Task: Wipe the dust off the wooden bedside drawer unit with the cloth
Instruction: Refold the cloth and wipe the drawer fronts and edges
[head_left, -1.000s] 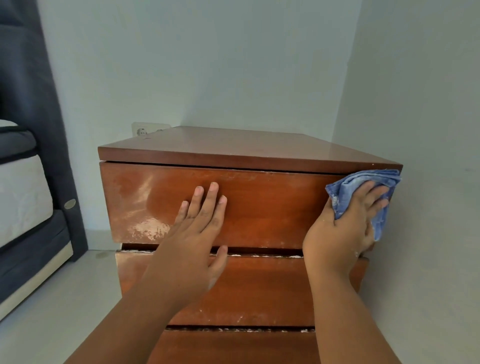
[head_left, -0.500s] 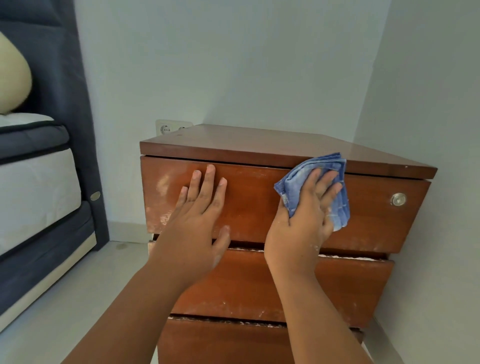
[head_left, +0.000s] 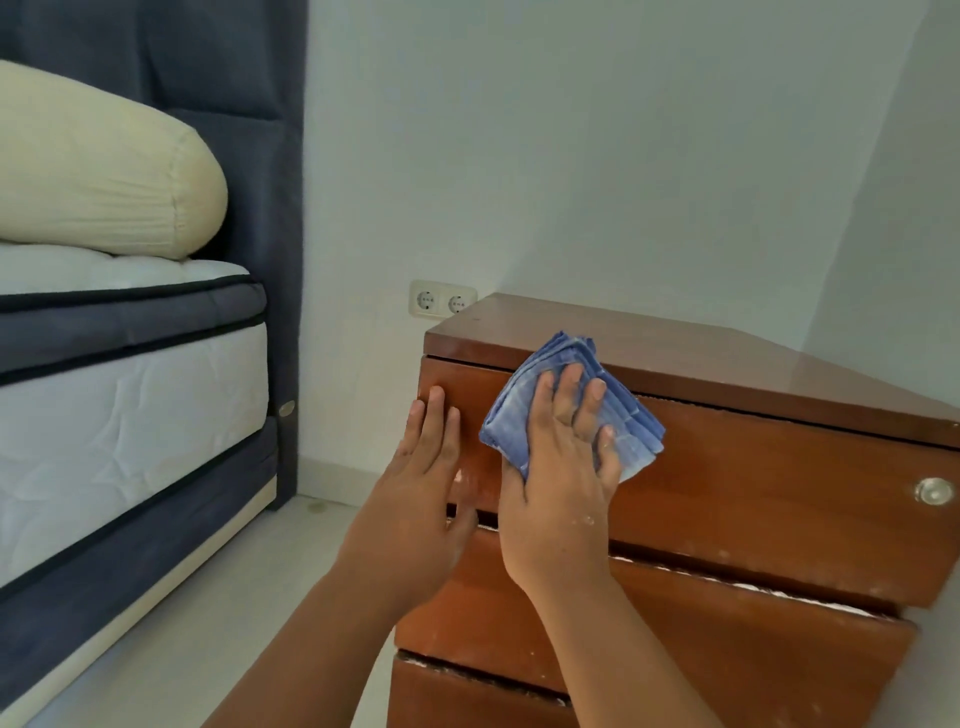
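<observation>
The wooden bedside drawer unit (head_left: 753, 483) stands in the room's corner, three drawer fronts showing. My right hand (head_left: 561, 467) presses a folded blue cloth (head_left: 623, 415) flat against the left part of the top drawer front, fingers straight. Beside it, my left hand (head_left: 421, 478) lies flat with straight fingers on the left end of the same drawer front. Pale dust smears show on the lower drawer fronts. A round metal knob (head_left: 934, 491) sits at the right of the top drawer.
A bed with a white mattress (head_left: 130, 415) and a cream bolster pillow (head_left: 104, 171) stands to the left, against a dark blue headboard (head_left: 270, 208). A double wall socket (head_left: 441, 300) is behind the unit. Pale floor (head_left: 260, 597) lies between bed and unit.
My right hand has swept the cloth leftward across the top drawer front, from its right end to near my left hand. The view has shifted left, showing more of the bed.
</observation>
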